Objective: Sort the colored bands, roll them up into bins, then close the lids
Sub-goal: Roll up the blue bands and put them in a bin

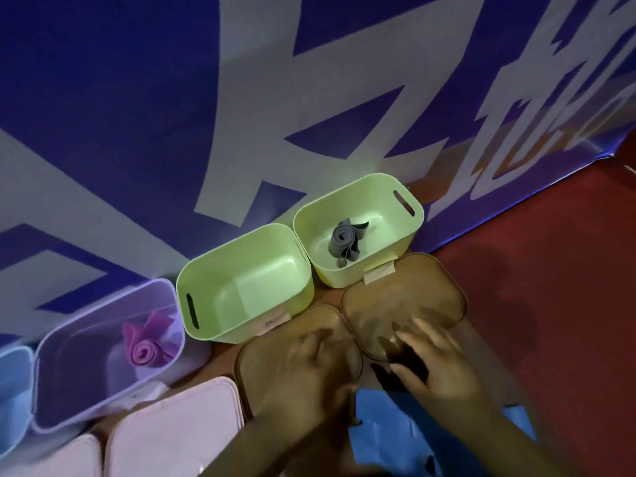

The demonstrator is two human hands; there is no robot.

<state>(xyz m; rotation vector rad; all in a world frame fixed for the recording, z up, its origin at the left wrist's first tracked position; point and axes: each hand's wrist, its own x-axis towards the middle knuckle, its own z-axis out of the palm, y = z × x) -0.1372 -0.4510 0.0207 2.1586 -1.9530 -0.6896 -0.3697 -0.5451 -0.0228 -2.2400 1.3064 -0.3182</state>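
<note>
**While two bins held rolls, a dark band was being worked over the lids**

While the row of bins stood open against the blue-and-white banner (pixel 137 98), both hands were down in front of the two green bins, over their brown translucent lids. The left hand (pixel 309 366) lay across the nearer brown lid (pixel 261 366), blurred, so whether its fingers were spread or closed could not be told. The right hand (pixel 437 359) had its fingers apart, arched over a dark band (pixel 402 368) that lay at the lid's edge; whether it pinched the band or merely covered it was unclear.

A rolled grey band (pixel 344 241) sat in the far green bin (pixel 409 201), partly sprung open. A rolled purple band (pixel 146 351) sat in the lilac bin (pixel 103 304). The near green bin (pixel 192 270) between them looked empty, and a light blue bin (pixel 13 373) showed at the left edge. Pale pink lids (pixel 179 425) lay in front, and the second brown lid (pixel 430 287) lay open beside the far green bin. Something blue (pixel 378 425) lay under the wrists, unclear what.

Judging by this, the dark band was likely meant for the empty green bin. Rolling it well would mean pinning one end flat, turning it tightly and evenly, and keeping the coil squeezed until it was set down, since the grey one had loosened. Lids should wait until all rolls were in.
</note>
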